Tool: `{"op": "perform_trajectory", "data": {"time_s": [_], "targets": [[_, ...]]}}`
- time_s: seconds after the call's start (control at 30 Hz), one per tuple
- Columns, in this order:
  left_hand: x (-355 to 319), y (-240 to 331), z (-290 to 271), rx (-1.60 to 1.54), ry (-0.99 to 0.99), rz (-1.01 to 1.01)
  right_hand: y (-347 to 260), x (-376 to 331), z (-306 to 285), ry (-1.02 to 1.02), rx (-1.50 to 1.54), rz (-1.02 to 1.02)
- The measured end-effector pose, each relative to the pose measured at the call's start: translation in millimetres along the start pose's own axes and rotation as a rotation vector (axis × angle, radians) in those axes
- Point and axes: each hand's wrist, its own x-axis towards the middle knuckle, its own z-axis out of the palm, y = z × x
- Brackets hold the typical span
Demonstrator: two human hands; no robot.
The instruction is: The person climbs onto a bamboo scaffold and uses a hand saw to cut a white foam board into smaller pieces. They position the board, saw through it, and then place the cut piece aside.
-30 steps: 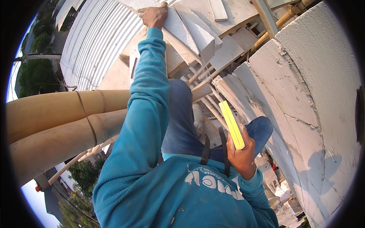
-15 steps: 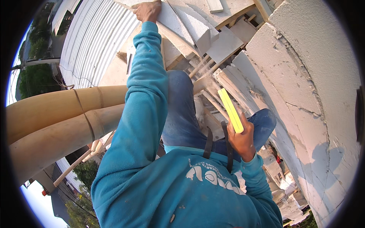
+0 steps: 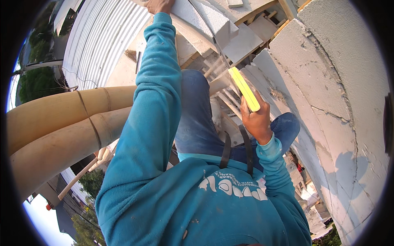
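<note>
The right hand (image 3: pixel 256 121) is clenching the lower end of one yellow bar-shaped tool (image 3: pixel 244 89), likely a level, its upper end pointing up toward the grey blocks. Against the earlier views, the tool is standing higher and closer to the blocks, so the hand seems to be bringing it up to them. The left hand (image 3: pixel 158 5) is reaching far up along its teal sleeve and gripping the edge of one grey block (image 3: pixel 193 14) at the top of the stack, much as before. A rough white wall (image 3: pixel 340 94) is rising at the right. Two thick bamboo poles (image 3: pixel 57 127), tied together, are lying at the left under the corrugated roof (image 3: pixel 96 45).
</note>
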Motion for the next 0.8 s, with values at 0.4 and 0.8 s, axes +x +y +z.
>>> {"op": "perform_trajectory", "data": {"time_s": [0.4,0.8], "targets": [[16,-15,-1,-0.041,-0.016,-0.072,-7,-24,-21,-0.077,0.045,0.112],[-21,20,-21,-0.158,-0.031,-0.102,-25,-71,-32,-0.001,0.085,0.061]]}}
